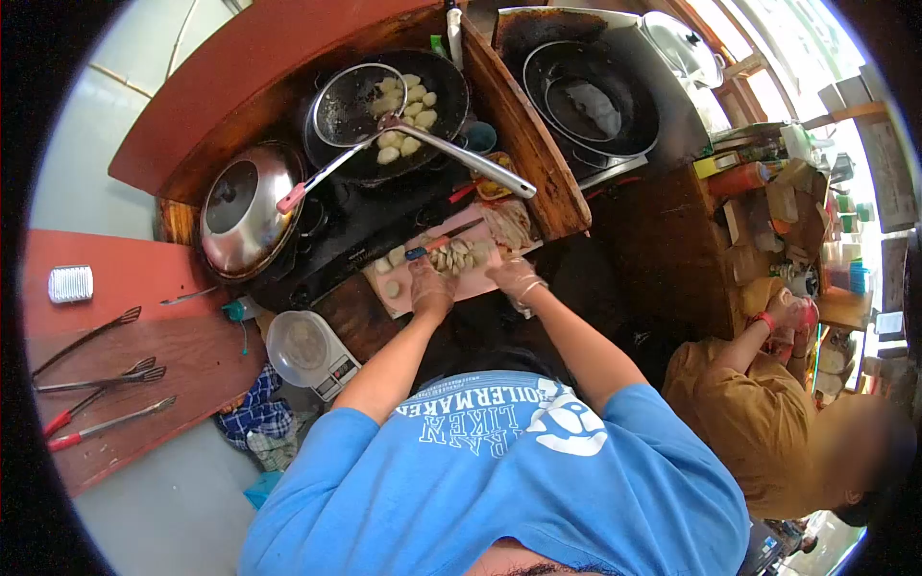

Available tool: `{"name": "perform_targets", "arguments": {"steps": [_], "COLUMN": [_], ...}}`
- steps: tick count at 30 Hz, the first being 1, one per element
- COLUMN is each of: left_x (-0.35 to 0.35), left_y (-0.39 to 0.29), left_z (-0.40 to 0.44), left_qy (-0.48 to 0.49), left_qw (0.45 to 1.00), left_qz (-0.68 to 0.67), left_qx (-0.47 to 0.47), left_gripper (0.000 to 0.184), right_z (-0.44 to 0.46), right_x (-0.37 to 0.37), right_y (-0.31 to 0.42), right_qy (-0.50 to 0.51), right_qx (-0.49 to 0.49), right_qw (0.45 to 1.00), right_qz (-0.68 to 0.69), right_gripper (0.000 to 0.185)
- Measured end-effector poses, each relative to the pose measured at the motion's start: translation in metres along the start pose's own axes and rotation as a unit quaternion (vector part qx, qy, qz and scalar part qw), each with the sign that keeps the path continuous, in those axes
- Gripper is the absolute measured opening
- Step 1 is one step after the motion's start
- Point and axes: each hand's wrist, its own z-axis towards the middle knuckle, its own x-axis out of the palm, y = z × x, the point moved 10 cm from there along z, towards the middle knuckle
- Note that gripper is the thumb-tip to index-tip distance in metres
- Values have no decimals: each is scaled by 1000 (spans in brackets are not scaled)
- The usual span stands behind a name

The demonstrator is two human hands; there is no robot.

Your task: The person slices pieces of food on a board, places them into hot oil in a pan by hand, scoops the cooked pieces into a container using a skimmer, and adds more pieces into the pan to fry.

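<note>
Left hand (432, 288) and right hand (517, 278) apart, flanking pale sliced pieces (455, 256) on pink rectangular board (472, 284); cannot tell whether either grips. Round metal strainer (351, 104) partly hides pale round lumps (425, 119) in black wok (452, 91). Blue-handled knife (451, 236) beside left hand.

Can't see what's under the domed silver metal lid (273, 190). The round wire-mesh strainer (357, 104) covers part of the black wok (453, 91). The left hand (434, 291) blocks some of the pink cutting board (473, 282), so I honestly can't tell if it's gripping the blue-handled knife (415, 253). Co-worker's head (864, 456) is blurred, and the blue printed T-shirt (490, 470) gets cut off at the bottom.
</note>
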Motion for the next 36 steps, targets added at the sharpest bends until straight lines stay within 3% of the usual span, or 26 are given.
{"name": "perform_targets", "arguments": {"steps": [1, 2, 3, 4, 7, 10, 13, 14, 15, 17, 18, 21, 23, 26, 27, 29, 30, 31, 33, 36], "left_x": [8, 4, 0, 4, 20, 12, 16, 10, 6, -3, -3, 0, 13, -3, 2, 17, 19, 17, 1, -35], "left_y": [6, 0, -1, 7, 27, 22, 26, 22, 18, 19, 22, 44, 66, 69, 76, 93, 91, 93, 81, 60], "left_z": [6, 6, 3, 7, 17, 21, 30, 31, 31, 33, 33, 34, 45, 34, 37, 44, 46, 42, 27, 2], "left_qy": [-1, -30, -56, -53, -27, -155, -100, -153, -156, -135, -136, -163, -137, -150, -148, -101, -62, -63, -40, -21], "left_qw": [1000, 998, 993, 993, 998, 978, 991, 979, 979, 981, 980, 966, 942, 936, 937, 863, 828, 828, 757, 797], "left_qz": [2, 10, 20, 28, -9, -8, -30, -48, -48, -125, -126, -177, -298, -318, -315, -488, -553, -551, -650, -603], "left_qx": [0, 54, 105, 98, 51, 136, 86, 126, 125, 65, 65, 93, 72, 0, -5, -83, -76, -77, -57, -36], "left_gripper": [83, 82, 81, 81, 85, 74, 67, 54, 54, 32, 32, 25, 26, 24, 24, 20, 20, 20, 22, 21], "right_z": [-13, -9, -4, -2, 36, 35, 37, 42, 54, 85, 73, 50, 41, 28, 27, 21, 16, 13, -2, -41], "right_x": [2, 7, 1, -1, 18, 2, 1, 3, 11, 34, 23, 12, -2, -5, -3, -6, -7, -6, -13, -30], "right_y": [25, 31, 41, 52, 35, 43, 63, 70, 65, 48, 59, 62, 55, 37, 29, 34, 32, 23, 22, 52], "right_qy": [33, 35, -36, -102, -97, -121, -168, -166, -166, -175, -176, -121, -187, -255, -251, -250, -250, -235, -205, -168], "right_qx": [-39, -41, -55, -68, -37, -41, -77, -48, -51, -77, -78, -47, -78, -141, -138, -209, -207, -177, -122, -105], "right_qw": [994, 995, 983, 960, 955, 980, 963, 950, 949, 923, 922, 964, 978, 956, 958, 945, 945, 954, 968, 980], "right_qz": [-93, -90, -173, -252, -277, -151, -196, -261, -262, -334, -335, -233, -53, 17, 17, 35, 37, 51, 80, 24], "right_gripper": [62, 62, 66, 70, 79, 91, 95, 85, 85, 80, 80, 73, 73, 75, 75, 80, 80, 80, 81, 68]}}
